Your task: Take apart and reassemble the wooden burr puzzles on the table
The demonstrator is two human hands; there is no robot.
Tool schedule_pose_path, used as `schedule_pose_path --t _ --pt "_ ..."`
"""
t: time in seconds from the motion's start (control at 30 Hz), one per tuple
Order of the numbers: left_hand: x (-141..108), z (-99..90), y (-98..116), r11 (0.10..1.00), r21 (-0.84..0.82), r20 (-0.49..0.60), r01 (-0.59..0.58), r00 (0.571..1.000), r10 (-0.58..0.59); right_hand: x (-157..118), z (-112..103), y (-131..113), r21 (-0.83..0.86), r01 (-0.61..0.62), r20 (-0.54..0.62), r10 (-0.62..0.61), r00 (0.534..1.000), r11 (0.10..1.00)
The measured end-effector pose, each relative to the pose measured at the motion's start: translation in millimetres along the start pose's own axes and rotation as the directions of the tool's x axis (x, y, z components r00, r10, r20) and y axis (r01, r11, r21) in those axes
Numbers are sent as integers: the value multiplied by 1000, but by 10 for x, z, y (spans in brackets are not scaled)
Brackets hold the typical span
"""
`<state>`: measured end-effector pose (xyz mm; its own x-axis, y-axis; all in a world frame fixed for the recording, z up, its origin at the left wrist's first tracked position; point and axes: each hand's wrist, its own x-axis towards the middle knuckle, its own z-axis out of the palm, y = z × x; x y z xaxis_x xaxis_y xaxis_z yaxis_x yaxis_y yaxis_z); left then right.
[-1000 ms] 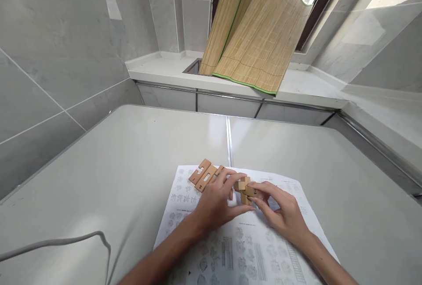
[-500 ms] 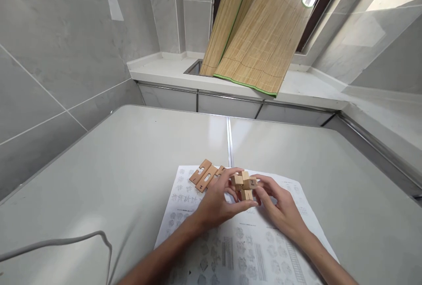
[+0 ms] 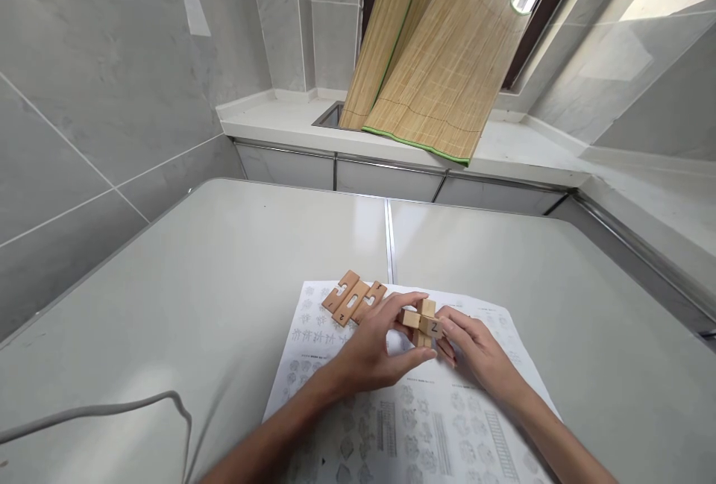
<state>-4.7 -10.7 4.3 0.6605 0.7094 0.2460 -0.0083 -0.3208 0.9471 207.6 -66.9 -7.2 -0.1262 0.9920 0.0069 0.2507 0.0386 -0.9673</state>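
A light wooden block puzzle (image 3: 424, 321) of crossed pieces is held between both hands above the paper, with a "2" written on its right end. My left hand (image 3: 376, 342) grips it from the left, thumb below and fingers at the top and behind. The fingertips of my right hand (image 3: 474, 346) pinch its right end near the number. Flat brown wooden pieces with cut-outs (image 3: 351, 302) lie side by side on the upper left of the printed sheet (image 3: 313, 387), left of my left hand; numbers are marked on them.
The white table (image 3: 251, 260) has a metal seam (image 3: 390, 238) down its middle. A grey cable (image 3: 112, 409) lies at the lower left. Beyond the table, a bamboo mat (image 3: 430, 59) leans over a counter (image 3: 280, 115) and sink.
The block puzzle has shifted slightly right and toward me and is turned. My left hand moved right with it, uncovering more of the third flat piece. The right fingers have changed their hold.
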Motion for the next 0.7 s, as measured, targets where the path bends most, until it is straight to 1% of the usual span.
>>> schedule_pose_path --t 0.07,0.17,0.3,0.4,0.5,0.57,0.6,0.67,0.7 --pt "0 -9 20 1000 -3 15 -27 1000 27 -5 -12 -6 4 4 17 -4 1000 1000" --pt "1 -17 46 997 39 9 -66 998 65 -10 -19 -21 20 4 39 -5 999 1000" --pt "-1 2 13 992 94 -5 -83 996 84 -11 -5 -12 85 -16 44 12 999 996" --pt "-4 27 -61 989 133 -48 -58 997 65 -2 1 34 129 -41 -12 43 999 991" --pt "-3 36 -125 979 203 -143 -7 989 37 25 -13 84 219 -87 -111 113 987 972" --pt "3 30 -152 965 263 -213 15 976 43 53 -39 102 338 -115 -183 185 965 934" --pt "7 24 -162 953 301 -245 19 968 58 69 -59 107 414 -124 -210 227 951 902" --pt "17 9 -183 915 402 -295 23 950 106 104 -110 112 595 -125 -220 310 925 794" --pt "22 1 -196 885 464 -311 24 941 137 120 -140 116 691 -114 -200 340 919 713"
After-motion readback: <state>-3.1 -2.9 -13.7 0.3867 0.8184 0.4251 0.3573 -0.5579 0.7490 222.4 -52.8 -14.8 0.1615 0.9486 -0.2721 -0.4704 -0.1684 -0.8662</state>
